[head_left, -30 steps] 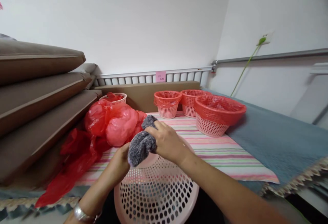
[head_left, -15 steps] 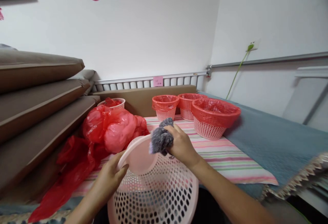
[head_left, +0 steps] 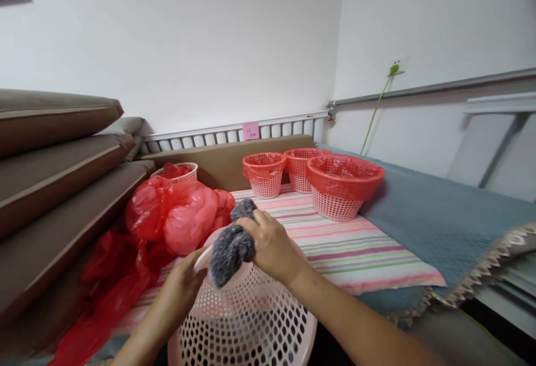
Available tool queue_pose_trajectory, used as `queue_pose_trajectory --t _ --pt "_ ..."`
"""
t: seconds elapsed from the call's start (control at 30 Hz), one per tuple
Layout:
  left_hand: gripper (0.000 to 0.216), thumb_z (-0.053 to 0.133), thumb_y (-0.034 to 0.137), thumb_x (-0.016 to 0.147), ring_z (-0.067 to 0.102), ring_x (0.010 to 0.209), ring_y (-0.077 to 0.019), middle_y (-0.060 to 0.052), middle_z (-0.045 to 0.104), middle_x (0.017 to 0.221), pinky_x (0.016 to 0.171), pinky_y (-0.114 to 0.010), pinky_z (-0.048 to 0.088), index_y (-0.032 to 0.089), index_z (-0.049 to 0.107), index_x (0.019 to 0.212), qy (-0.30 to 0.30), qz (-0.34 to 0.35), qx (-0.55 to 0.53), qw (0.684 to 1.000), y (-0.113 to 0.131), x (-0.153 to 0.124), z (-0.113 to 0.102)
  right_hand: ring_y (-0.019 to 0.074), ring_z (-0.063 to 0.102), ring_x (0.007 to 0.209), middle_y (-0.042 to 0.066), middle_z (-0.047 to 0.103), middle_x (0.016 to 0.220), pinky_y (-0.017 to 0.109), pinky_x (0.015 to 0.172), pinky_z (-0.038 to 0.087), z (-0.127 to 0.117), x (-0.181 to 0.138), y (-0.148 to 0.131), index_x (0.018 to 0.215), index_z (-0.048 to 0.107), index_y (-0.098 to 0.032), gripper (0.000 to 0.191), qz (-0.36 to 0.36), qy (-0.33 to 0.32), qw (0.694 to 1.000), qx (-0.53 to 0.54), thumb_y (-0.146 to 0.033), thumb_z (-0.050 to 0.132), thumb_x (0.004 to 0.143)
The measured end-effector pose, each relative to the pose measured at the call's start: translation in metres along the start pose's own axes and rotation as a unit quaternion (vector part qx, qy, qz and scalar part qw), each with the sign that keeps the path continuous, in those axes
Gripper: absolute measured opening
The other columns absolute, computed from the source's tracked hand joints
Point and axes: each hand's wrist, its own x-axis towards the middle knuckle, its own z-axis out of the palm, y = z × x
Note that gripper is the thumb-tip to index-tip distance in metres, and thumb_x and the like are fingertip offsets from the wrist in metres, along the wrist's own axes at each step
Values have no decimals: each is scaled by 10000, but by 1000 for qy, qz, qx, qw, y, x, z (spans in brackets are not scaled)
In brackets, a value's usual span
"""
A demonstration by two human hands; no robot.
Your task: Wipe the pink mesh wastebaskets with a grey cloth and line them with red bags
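A pale pink plastic basket (head_left: 247, 321) with a perforated wall is tilted in front of me, its open mouth facing up toward me. My left hand (head_left: 178, 288) grips its rim on the left side. Bunched in my right hand (head_left: 270, 240) is a fuzzy grey cloth (head_left: 232, 246), which lies against the basket's upper left rim close to my left fingers. The cloth hides part of the rim and the solid base behind it.
Three baskets lined with red plastic stand on a striped cloth (head_left: 347, 260): a left one (head_left: 266, 184), a middle one (head_left: 299, 179) and a larger one (head_left: 337, 207). Red plastic bags (head_left: 184, 212) heap at left, before another basket (head_left: 190, 173). Stacked cushions (head_left: 62, 198) border the left.
My right hand has moved the grey cloth left along the basket's rim, toward my left hand. My left hand keeps its hold. The view has shifted slightly right.
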Motion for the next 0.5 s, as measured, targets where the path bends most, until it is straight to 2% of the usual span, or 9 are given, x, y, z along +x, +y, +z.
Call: queue_pose_trajectory --t 0.07,0.13,0.23,0.3,0.4,0.5 --pt "414 583 312 785 571 1147 -289 -117 657 1192 1046 -479 380 154 596 1167 0 -20 -8 1000 -10 -6 -3 207 534 902 55 537 1016 328 771 447 5 -13 20 1085 559 -246 383 69 39 996 43 -181 564 708" --pt "488 571 374 761 569 1147 -317 -146 647 1207 1054 -515 357 115 585 1174 39 -46 -11 998 -17 -13 -4 218 561 931 58 558 1033 338 782 466 14 -29 41 1081 540 -228 420 128 89 984 86 -153 551 668" --pt "535 574 434 738 578 1133 -333 -153 654 1196 1039 -526 371 103 594 1159 72 -64 -9 995 -19 -24 -1 228 584 917 51 596 976 351 783 478 23 -48 63 1023 533 -205 398 171 149 966 126 -148 532 629" --pt "521 577 428 742 584 1127 -330 -145 655 1201 1029 -517 387 114 599 1158 76 -61 -3 995 -13 -28 -3 221 586 894 39 602 937 345 781 478 20 -51 66 981 536 -208 367 164 162 964 132 -139 527 621" --pt "491 603 368 738 597 1111 -323 -124 655 1210 1028 -507 393 134 605 1170 50 -48 5 998 3 -23 -11 208 572 898 43 583 951 332 792 466 -2 -35 55 985 545 -212 339 114 158 974 117 -120 530 659" --pt "446 593 277 757 592 1120 -290 -103 662 1202 1037 -475 392 154 602 1186 11 -26 10 1000 19 -6 -12 200 542 906 55 551 982 318 796 446 -29 -9 32 1036 559 -218 322 47 99 990 83 -137 551 724"
